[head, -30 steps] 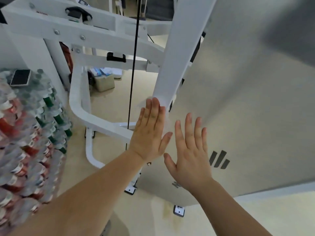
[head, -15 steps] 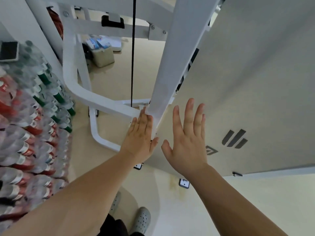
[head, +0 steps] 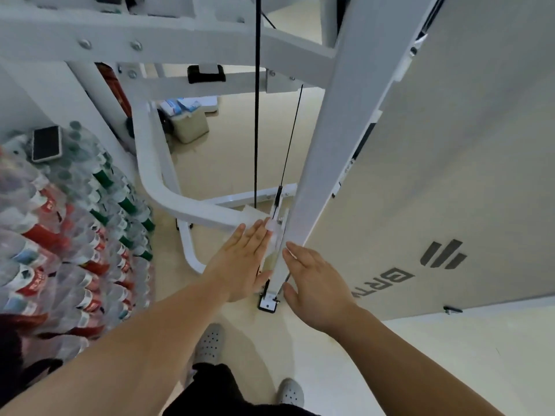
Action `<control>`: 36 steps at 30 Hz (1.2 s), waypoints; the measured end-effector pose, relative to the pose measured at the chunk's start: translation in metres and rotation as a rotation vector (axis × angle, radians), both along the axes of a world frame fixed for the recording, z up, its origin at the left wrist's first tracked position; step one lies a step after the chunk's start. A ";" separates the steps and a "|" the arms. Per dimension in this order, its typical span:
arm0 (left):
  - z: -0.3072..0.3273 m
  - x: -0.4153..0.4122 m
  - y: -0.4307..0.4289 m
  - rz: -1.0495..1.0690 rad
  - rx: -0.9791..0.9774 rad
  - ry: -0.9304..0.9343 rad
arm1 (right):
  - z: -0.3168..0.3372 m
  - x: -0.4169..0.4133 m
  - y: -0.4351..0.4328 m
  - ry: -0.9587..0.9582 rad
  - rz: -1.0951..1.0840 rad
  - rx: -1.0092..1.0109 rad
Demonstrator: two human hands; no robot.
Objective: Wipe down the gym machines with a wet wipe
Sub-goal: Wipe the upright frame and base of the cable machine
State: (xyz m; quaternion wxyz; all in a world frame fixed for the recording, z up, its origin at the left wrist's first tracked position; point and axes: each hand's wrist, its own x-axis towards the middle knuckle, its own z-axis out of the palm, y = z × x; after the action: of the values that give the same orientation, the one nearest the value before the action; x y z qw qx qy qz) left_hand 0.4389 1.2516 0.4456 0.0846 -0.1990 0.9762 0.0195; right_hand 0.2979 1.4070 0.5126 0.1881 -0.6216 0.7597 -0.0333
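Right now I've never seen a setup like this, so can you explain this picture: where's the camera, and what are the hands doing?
It is a single picture, taken by a wide-angle camera worn on a person's head and looking down. The bare arms and grey shoes are that person's own, and no robot is involved. The left hand lies flat, pressing a white wet wipe against the white upright post of a gym machine, low down near the floor. The right hand, open, is on the post's other side, by a big grey panel. A black cable runs down beside the post. At the left are stacked packs of bottles with a phone on top.
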 end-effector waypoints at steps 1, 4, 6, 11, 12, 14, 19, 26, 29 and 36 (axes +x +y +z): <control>-0.002 0.002 -0.010 -0.024 0.018 -0.012 | 0.000 0.006 -0.009 -0.019 -0.018 0.009; -0.002 0.003 -0.034 -0.141 0.047 -0.016 | -0.005 0.026 -0.037 -0.067 -0.111 0.039; 0.000 0.003 -0.047 -0.208 0.088 -0.026 | -0.009 0.040 -0.052 -0.085 -0.191 0.040; -0.002 0.014 -0.081 -0.308 0.196 0.018 | -0.019 0.069 -0.080 -0.155 -0.299 0.033; -0.003 0.016 -0.087 -0.311 0.240 0.046 | -0.022 0.073 -0.086 -0.170 -0.299 0.038; -0.005 0.020 -0.096 -0.313 0.328 0.085 | -0.030 0.080 -0.094 -0.148 -0.292 0.076; -0.003 0.030 -0.113 -0.281 0.429 0.206 | -0.035 0.089 -0.104 0.061 -0.309 0.192; 0.000 0.048 -0.143 -0.323 0.308 0.242 | -0.033 0.098 -0.111 0.203 -0.468 0.270; -0.003 0.051 -0.150 -0.344 0.339 0.227 | -0.040 0.109 -0.133 0.211 -0.452 0.144; -0.005 0.071 -0.172 -0.276 0.251 0.318 | -0.060 0.088 -0.135 0.203 -0.435 0.174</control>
State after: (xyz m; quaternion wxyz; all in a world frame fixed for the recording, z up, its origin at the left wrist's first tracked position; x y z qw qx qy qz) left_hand 0.5099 1.0798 0.4405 -0.0443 -0.0461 0.9851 0.1598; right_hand 0.3856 1.2722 0.4523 0.1520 -0.4252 0.8905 0.0549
